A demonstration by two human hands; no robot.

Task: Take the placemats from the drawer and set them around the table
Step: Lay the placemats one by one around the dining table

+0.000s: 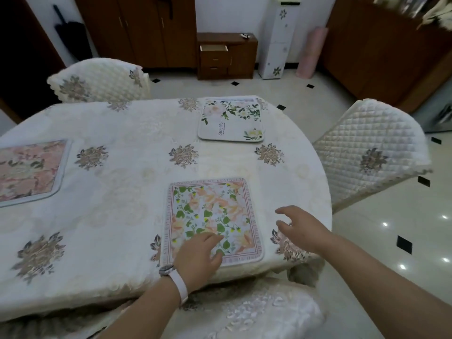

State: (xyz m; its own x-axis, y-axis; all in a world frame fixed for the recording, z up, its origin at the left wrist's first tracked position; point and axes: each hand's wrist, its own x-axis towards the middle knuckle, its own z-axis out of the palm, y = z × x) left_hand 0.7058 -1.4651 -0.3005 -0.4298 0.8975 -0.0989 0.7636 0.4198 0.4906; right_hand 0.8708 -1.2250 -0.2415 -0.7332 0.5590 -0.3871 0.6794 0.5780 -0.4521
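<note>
The left fingers [212,238] lie straight and flat on the near placemat [210,206]. They press on its near part and hold nothing. The left hand [199,253] covers the mat's near left corner. The right fingers [283,211] are spread wide and a little bent. They grip nothing. The right hand [302,228] is just to the right of this mat, above the tablecloth [122,167], and I cannot tell if it touches the cloth.

The near placemat lies flat by the near edge of the table. It is a soft-looking rectangle with round corners. It has green leaves, orange flowers and small yellow dots. A pink border runs round it with letters in it. I can read "BLOSSOM" on the far side and "IN MY MEMORY" on the right side.

A second placemat [231,119] lies at the far edge. It is white with green leaves, and it says "Beautiful". A third placemat [27,171] lies at the left edge. It is pink with flowers and a pale rim.

The tablecloth is cream with brown stitched flowers. A watch [167,269] with a white strap is on the left wrist.

Chairs with puffy quilted covers stand at the far left [97,79] and at the right [367,152]. Far away, the top drawer [213,48] of a small brown cabinet is pulled out.
</note>
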